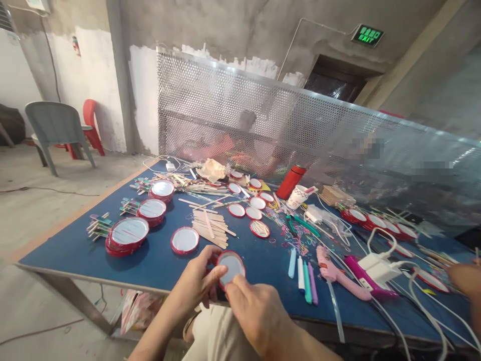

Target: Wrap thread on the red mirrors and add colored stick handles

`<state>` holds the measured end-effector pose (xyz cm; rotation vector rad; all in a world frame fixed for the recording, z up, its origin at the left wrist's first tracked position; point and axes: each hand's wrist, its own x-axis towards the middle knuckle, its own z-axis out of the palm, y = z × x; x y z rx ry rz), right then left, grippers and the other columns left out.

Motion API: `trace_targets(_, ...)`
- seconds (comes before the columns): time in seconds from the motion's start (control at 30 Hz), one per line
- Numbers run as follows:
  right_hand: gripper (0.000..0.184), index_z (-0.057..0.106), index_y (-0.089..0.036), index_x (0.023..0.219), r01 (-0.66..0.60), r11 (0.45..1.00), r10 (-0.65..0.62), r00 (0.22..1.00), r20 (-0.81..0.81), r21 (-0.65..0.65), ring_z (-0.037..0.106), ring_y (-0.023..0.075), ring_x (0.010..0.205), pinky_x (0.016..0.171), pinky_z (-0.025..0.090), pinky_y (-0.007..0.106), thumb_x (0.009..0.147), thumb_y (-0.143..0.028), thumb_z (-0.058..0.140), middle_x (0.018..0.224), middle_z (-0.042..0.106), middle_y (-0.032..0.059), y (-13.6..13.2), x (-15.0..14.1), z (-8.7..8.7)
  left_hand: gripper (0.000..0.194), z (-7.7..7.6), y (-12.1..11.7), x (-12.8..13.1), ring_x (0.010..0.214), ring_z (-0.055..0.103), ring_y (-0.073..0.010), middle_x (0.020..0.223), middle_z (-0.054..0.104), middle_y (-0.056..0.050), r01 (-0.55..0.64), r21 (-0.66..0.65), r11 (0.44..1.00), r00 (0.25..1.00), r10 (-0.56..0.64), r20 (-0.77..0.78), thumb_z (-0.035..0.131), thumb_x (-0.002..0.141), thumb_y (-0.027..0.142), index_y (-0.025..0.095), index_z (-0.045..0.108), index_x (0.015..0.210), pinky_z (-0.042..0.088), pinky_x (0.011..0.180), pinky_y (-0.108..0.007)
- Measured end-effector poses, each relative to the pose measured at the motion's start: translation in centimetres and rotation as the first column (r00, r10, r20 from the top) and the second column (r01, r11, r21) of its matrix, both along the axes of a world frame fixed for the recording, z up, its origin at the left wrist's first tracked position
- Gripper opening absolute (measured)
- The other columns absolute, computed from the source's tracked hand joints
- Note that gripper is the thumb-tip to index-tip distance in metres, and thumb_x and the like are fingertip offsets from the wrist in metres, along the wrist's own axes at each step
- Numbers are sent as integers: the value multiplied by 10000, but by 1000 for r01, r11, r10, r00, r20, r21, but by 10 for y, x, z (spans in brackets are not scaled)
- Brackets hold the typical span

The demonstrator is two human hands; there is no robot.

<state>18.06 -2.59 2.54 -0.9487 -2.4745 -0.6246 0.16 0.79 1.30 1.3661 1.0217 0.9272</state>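
At the table's (158, 268) near edge, left hand (201, 281) and right hand (259, 308) both pinched one red-rimmed disc (232, 263); looked like rim work, next move likely needed steady thumbs.

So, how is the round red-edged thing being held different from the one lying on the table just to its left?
The held piece looks tilted, while the lying piece rests flat on the blue table. The left grip and right grip cover parts of the held piece; the lying piece is uncovered. Both have red rims and pale faces.
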Motion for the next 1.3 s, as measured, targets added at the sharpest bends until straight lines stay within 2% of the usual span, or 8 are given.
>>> trace_targets(0.17,371,584,-217,810,-102,994,96,987,-130,-38,601,146,496,502,349,320,1098,-210,350,672,649,5,2,-5,7,256,-7,-4,1,384,556,-138,524,547,66,-125,59,990,988,130,-86,492,944,442,213,584,875,389,347,-197)
trace_targets(0.33,496,560,-170,1173,18,936,-145,929,-341,-351,630,156,566,557,404,287,961,-617,596,825,720,32,27,20,24,255,-7,-6,-2,420,560,-133,590,591,49,-46,68,997,997,50,-66,497,947,412,201,637,923,389,382,-201)
trace_targets(0.47,649,489,-192,1178,-103,586,-288,901,-325,-804,517,121,551,536,353,253,783,-644,737,782,663,-26,42,23,35,208,-5,-8,-7,474,516,-110,689,596,38,47,79,996,998,-43,-52,533,946,369,188,634,930,390,425,-193)
trace_targets(0.63,650,497,-223,1096,-234,131,-245,934,-260,-963,520,121,622,540,372,221,630,-511,847,789,626,-59,50,17,43,199,-2,-9,-13,543,469,-113,743,594,44,141,100,985,990,-139,-31,559,935,306,196,580,1099,380,478,-193)
trace_targets(0.7,663,507,-223,1090,-213,52,-226,949,-220,-976,521,111,611,533,380,215,600,-488,866,825,645,-57,52,15,44,229,0,-9,-16,617,531,-133,779,641,26,179,169,969,983,-167,-83,558,943,281,205,599,1156,412,557,-208)
trace_targets(0.83,557,543,-211,925,-240,140,-173,950,-262,-961,504,108,680,569,361,194,563,-447,895,767,619,-74,53,11,42,151,6,-9,-19,817,648,-182,908,722,-24,228,255,940,970,-197,-143,564,956,297,209,684,986,470,728,-242)
trace_targets(1.0,340,613,-202,960,-322,87,-304,892,-333,-943,548,120,683,538,378,186,699,-351,771,834,675,-25,47,11,41,104,5,-9,-12,557,534,-134,749,624,28,114,96,989,984,-99,-150,551,905,290,215,617,935,394,484,-204)
trace_targets(1.3,214,618,-199,728,-120,463,-392,861,-324,-878,490,135,649,600,358,247,871,-352,572,665,572,-27,34,25,46,42,4,-5,-2,577,593,-166,648,617,41,-2,174,985,964,48,-261,540,872,223,248,545,838,382,516,-221)
